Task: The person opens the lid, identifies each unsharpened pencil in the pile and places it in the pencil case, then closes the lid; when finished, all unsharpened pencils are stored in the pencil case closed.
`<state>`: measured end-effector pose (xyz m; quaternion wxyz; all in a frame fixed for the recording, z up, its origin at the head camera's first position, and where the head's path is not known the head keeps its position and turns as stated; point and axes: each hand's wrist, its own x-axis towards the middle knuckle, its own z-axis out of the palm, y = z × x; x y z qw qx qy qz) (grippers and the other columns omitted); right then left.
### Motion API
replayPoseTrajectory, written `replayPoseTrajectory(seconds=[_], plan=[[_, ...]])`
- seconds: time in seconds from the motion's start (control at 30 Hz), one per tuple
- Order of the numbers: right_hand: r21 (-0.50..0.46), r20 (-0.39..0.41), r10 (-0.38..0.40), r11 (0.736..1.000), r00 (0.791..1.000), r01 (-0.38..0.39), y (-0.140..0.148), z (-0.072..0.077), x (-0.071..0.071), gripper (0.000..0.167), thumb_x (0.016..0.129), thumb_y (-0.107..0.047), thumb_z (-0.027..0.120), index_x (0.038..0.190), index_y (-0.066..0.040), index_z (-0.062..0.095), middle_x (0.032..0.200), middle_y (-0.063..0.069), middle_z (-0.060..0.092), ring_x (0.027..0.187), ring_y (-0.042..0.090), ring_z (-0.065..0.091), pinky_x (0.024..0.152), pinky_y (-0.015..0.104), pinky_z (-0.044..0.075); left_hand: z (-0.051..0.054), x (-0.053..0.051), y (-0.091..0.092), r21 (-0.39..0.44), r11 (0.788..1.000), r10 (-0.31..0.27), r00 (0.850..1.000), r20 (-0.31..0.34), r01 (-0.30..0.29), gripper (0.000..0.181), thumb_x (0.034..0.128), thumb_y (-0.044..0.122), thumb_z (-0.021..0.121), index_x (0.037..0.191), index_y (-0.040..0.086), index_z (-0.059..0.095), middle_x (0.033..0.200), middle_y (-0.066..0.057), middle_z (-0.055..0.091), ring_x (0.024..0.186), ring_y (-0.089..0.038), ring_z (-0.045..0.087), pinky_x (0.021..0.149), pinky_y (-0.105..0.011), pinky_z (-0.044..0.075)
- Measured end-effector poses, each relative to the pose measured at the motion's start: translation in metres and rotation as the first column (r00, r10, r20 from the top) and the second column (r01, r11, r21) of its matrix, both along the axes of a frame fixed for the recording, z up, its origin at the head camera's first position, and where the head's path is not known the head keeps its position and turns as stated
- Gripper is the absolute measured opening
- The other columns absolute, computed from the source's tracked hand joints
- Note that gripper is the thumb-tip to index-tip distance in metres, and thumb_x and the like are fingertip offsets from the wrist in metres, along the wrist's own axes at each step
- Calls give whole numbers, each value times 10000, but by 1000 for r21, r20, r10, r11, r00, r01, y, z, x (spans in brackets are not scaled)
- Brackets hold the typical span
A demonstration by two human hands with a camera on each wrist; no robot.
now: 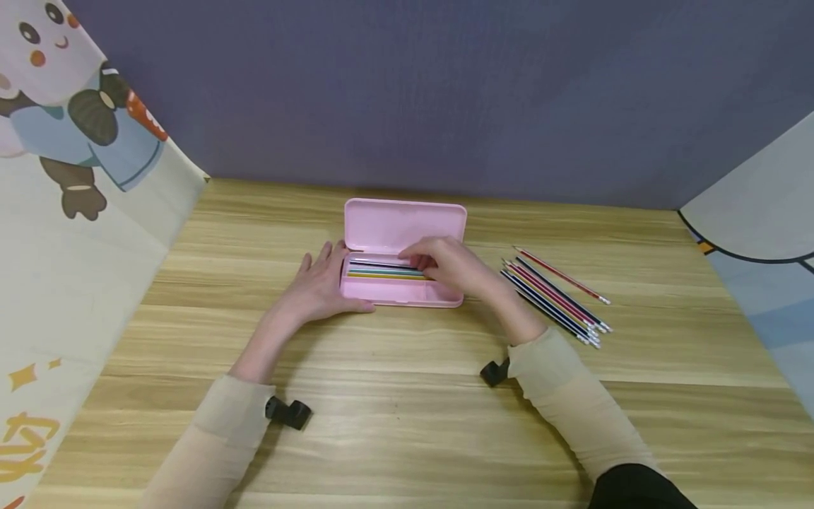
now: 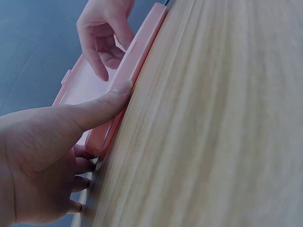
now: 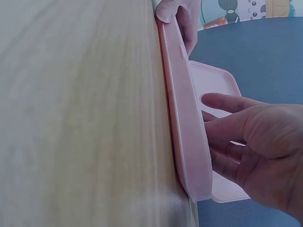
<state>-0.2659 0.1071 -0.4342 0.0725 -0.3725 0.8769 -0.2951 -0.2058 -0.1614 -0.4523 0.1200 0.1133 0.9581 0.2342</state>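
A pink pencil case lies with its lid raised at the back. Several pencils lie lengthwise in its rear compartment. My left hand holds the case's left end, thumb along the front wall and fingers spread at the side and back. My right hand reaches over the case's right part, its loosely bent fingers down at the pencils' right ends. In the right wrist view, the front wall partly hides the fingertips of my right hand; I see no pencil between them.
To the right of the case, a loose bundle of dark and red pencils lies slanted on the wooden table. One red pencil lies a little apart behind it. A dark panel stands along the table's back edge.
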Motion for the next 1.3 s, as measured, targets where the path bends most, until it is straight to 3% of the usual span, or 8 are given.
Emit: replayPoseTrajectory(seconds=[0.33,0.77,1.13,1.3], plan=[[21,54,-15,1000,998,14,8,2,1,452,888,158,625,1282,-43,713,1085,124,759,980,232,719,892,365,619,0,0,0,7,1000,-2,1000,-4,2,1186,755,634,822,1612,86,213,1729,-206,135,1614,-434,46,1290,-672,5],[25,46,-38,999,998,37,31,6,1,409,915,77,675,1301,-54,697,1098,117,757,1029,240,717,900,410,615,1,1,0,6,1000,6,1000,-2,-6,1172,756,622,827,1605,88,220,1730,-208,125,1618,-422,35,1296,-660,1],[-51,47,-131,990,990,133,81,13,10,333,985,-51,663,1315,-79,696,1071,129,757,988,224,698,877,432,606,0,0,0,9,1000,-2,1000,2,2,1165,755,638,819,1601,100,226,1733,-205,111,1616,-428,30,1295,-660,-8],[-56,57,-202,977,978,205,115,12,16,349,995,-74,659,1343,-91,681,1114,131,749,1016,215,684,835,311,592,1,1,0,5,1000,0,1000,-1,0,1161,755,634,821,1597,95,230,1731,-211,116,1616,-428,31,1294,-662,-5]])
